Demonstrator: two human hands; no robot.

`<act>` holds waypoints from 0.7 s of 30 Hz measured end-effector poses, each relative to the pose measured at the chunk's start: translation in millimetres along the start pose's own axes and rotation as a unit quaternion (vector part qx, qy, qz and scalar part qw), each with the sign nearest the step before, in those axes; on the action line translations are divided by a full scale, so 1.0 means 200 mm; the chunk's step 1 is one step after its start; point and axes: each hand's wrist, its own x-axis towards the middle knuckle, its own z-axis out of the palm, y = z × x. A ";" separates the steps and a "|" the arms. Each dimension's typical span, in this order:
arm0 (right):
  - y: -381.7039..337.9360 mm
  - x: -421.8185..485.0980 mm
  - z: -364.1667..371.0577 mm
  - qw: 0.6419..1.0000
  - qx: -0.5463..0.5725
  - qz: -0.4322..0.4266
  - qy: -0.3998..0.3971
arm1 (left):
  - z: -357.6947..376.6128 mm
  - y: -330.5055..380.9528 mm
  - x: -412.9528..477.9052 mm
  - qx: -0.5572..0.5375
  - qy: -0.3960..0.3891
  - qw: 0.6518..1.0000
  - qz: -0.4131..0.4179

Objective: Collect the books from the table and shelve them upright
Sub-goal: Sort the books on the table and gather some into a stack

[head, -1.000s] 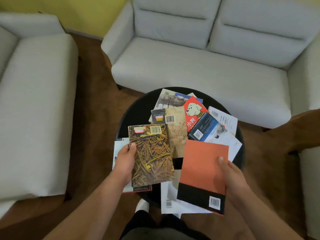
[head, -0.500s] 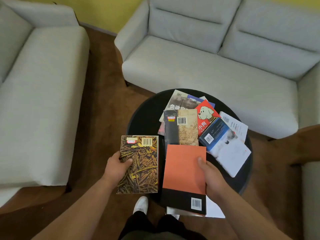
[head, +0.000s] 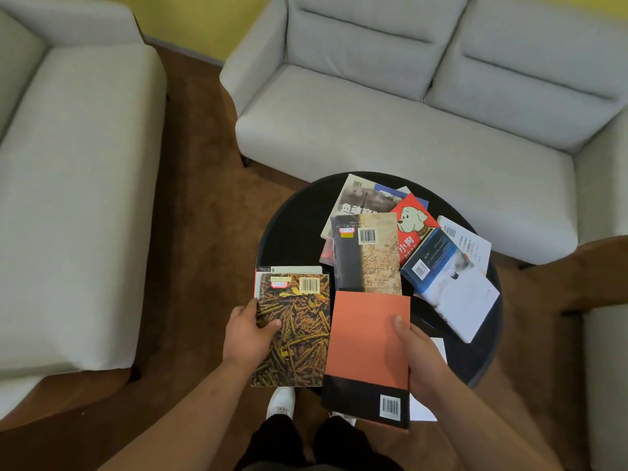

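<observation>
Grey sofa point(head: 390, 130) behind round black table point(head: 292, 229); loose books point(head: 370, 260) lie flat and overlapping on its top. Orange-and-black book point(head: 367, 341) over the near rim, right hand point(head: 424, 362) gripping its right edge (thumb on cover). Wheat-cover book point(head: 299, 334) just left of it, gripped by left hand point(head: 248, 334).

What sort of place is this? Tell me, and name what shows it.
Most likely a home living room: a grey sofa ahead and a second grey sofa at the left, set at a right angle round a round black table strewn with books, on a brown floor.
</observation>
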 end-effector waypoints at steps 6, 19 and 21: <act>0.02 0.03 0.01 1.000 -0.015 -0.005 0.005 | 0.01 0.01 0.05 -0.039 -0.003 0.999 -0.023; -0.06 0.13 0.11 0.998 -0.056 -0.010 0.007 | -0.05 -0.06 0.12 -0.176 -0.022 0.982 -0.059; -0.08 0.12 0.10 0.997 -0.070 -0.025 0.010 | -0.06 -0.07 0.13 -0.178 -0.034 0.981 -0.062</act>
